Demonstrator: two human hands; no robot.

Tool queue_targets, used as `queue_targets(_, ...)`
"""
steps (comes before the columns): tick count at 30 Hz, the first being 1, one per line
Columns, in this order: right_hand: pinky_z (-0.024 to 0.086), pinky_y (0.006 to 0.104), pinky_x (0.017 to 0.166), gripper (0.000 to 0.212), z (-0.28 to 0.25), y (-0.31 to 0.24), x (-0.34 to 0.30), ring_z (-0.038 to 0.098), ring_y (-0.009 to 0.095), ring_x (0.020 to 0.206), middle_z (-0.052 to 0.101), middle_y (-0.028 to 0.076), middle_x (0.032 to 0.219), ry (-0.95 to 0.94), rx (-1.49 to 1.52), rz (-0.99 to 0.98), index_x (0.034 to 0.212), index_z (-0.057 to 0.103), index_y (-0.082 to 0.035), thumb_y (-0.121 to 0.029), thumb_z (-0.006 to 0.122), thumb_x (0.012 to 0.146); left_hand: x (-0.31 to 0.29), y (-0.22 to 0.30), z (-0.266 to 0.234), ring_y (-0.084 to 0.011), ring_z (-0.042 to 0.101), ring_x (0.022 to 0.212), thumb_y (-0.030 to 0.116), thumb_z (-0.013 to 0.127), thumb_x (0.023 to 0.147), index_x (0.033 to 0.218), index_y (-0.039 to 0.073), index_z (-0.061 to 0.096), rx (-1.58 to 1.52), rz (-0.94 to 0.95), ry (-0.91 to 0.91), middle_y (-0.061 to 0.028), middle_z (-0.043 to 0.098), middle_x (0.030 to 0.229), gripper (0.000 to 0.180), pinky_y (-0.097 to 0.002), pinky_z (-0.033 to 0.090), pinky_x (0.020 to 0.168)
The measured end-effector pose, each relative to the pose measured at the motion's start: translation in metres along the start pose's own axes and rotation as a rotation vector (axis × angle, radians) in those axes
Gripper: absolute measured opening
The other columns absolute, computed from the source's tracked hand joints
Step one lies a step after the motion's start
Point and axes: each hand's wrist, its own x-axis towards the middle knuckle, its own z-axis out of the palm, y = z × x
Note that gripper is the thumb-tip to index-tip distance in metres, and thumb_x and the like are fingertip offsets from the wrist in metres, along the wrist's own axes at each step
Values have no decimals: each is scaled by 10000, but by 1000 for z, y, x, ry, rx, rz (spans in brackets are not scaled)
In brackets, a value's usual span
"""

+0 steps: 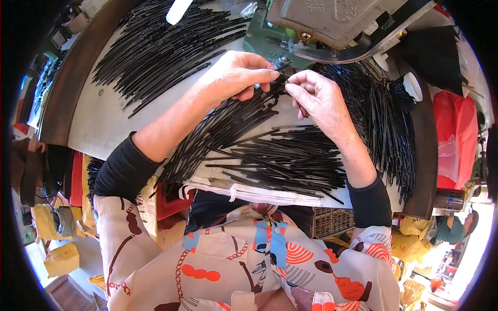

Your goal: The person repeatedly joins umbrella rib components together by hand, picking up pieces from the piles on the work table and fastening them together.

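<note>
Fine work, near side of metal machine (332, 23).
Left hand (244, 78), right hand (317, 96): fingertips pinched on thin black strip (284, 77); strip heap (168, 49) left of machine.

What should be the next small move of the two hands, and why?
Perhaps guide the thin dark piece, which the right hand seems to pinch, gently toward the grey-and-green metal machine. The left hand has its fingertips close by, both hands are near the machine's edge, and many long, thin black strips lie loose around.
</note>
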Motion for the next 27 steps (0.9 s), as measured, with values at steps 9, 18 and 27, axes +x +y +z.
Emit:
queue_targets(9,378,180,411,195,-1,-1,2,484,56,455,554,22,641,6,141,102,950,555,7,-170,579,872,2,0,0,-14,398,405,238,662,802,929,-4,628,-16,1,3,-29,590,650,276,-158,253,352)
queue_targets(18,378,176,409,254,-4,7,15,490,54,449,567,15,630,68,266,44,969,566,2,-219,610,853,12,14,-5,-24,388,410,268,619,828,927,18,651,98,8,-7,-25,580,628,271,-176,269,366)
queue_targets(27,391,175,414,259,-2,7,17,491,57,455,566,18,631,93,272,47,969,564,13,-213,611,852,18,8,-9,-24,375,394,275,605,844,939,20,653,65,9,-50,-27,568,603,276,-173,261,359)
